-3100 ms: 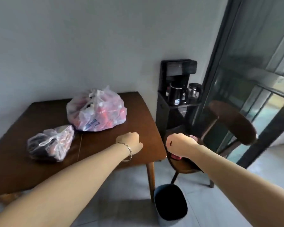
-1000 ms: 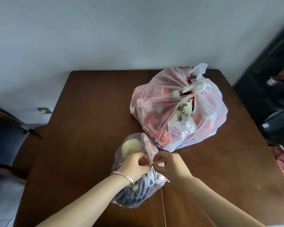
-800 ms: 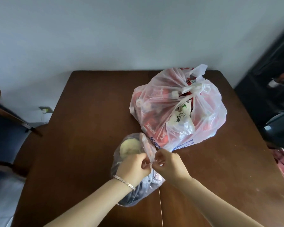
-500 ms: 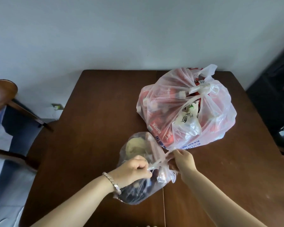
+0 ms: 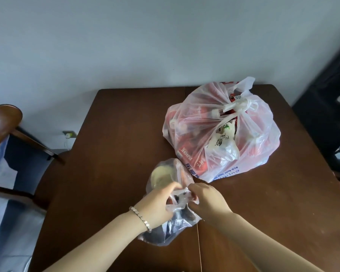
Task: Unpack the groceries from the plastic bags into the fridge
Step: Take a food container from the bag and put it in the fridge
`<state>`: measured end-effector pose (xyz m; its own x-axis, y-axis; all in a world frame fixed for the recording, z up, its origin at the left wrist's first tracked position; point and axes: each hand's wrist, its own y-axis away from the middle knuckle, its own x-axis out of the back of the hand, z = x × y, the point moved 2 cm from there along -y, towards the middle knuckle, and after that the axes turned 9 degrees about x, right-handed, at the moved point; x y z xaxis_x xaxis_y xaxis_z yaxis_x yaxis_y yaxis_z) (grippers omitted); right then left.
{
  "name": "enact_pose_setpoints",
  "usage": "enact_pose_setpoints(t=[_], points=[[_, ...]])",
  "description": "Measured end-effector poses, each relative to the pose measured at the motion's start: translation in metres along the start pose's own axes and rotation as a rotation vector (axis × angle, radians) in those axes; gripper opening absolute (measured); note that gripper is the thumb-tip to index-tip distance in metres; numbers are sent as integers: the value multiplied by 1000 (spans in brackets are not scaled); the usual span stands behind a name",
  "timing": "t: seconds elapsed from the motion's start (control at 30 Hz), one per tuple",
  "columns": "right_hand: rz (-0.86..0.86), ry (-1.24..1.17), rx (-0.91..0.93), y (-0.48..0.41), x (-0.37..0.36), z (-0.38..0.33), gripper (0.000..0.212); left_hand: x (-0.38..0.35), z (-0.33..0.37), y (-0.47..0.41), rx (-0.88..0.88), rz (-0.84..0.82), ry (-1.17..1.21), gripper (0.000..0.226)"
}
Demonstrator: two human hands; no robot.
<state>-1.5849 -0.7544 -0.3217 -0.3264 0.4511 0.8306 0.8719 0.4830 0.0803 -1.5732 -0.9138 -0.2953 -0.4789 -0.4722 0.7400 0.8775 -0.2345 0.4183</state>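
This is looking like a home dining corner: a dark wooden table [image 5: 116, 144] is standing against a plain painted wall [image 5: 145, 36], a wooden chair [image 5: 6, 116] is sitting well left of the left hand [image 5: 157, 205], a knotted grocery bag [image 5: 220, 134] is lying just beyond the right hand [image 5: 208, 201], and both hands are pinching a small bag [image 5: 163, 174]

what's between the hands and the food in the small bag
Only the small bag's own plastic: the left hand and right hand pinch its bunched top, not yet opened. The fridge is not in view.
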Motion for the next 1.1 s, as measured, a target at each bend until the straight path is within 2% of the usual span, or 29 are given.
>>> enact_pose_setpoints(t=[0.07,0.1,0.13,0.23,0.3,0.37,0.4,0.47,0.5,0.57,0.63,0.7,0.77,0.83,0.9,0.97,1.03,1.07,1.1], points=[[126,0,-96,6,5,9,14,10,2,3,-126,58,-322,24],[217,-19,-171,11,8,16,17,15,2,6,-171,110,-417,10],[329,-52,-232,18,13,24,17,19,0,7,-204,177,-447,11],[607,-171,-304,35,33,44,14,27,-14,5,-187,314,-280,38],[620,-357,-435,36,45,53,18,27,-21,1,-313,366,-151,38],[570,-624,-543,32,52,57,16,19,-8,7,-503,236,-28,30],[553,-776,-588,29,54,56,21,16,2,12,-529,110,81,31],[564,-982,-684,25,57,55,30,12,14,19,-418,-197,318,33],[588,-1012,-724,24,59,53,31,11,14,20,-353,-279,432,32],[595,-1002,-768,22,64,51,32,14,5,15,-223,-283,655,29],[554,-953,-789,23,70,50,32,27,-9,9,-106,-178,761,29],[422,-835,-776,26,73,52,32,45,-23,6,-101,-46,614,31],[263,-672,-738,32,72,52,34,60,-35,5,-179,50,331,27],[179,-559,-723,37,64,51,34,66,-42,5,-218,37,98,17],[192,-467,-729,38,60,53,30,63,-34,6,-234,-42,-190,14],[185,-412,-773,32,60,57,30,58,-20,3,-318,-17,-498,28],[145,-309,-730,28,58,53,21,52,-10,4,-326,-52,-608,45],[166,-182,-684,26,61,45,10,49,-9,7,-302,-89,-595,50],[252,-107,-567,23,55,45,12,51,-11,6,-267,-76,-559,53]])
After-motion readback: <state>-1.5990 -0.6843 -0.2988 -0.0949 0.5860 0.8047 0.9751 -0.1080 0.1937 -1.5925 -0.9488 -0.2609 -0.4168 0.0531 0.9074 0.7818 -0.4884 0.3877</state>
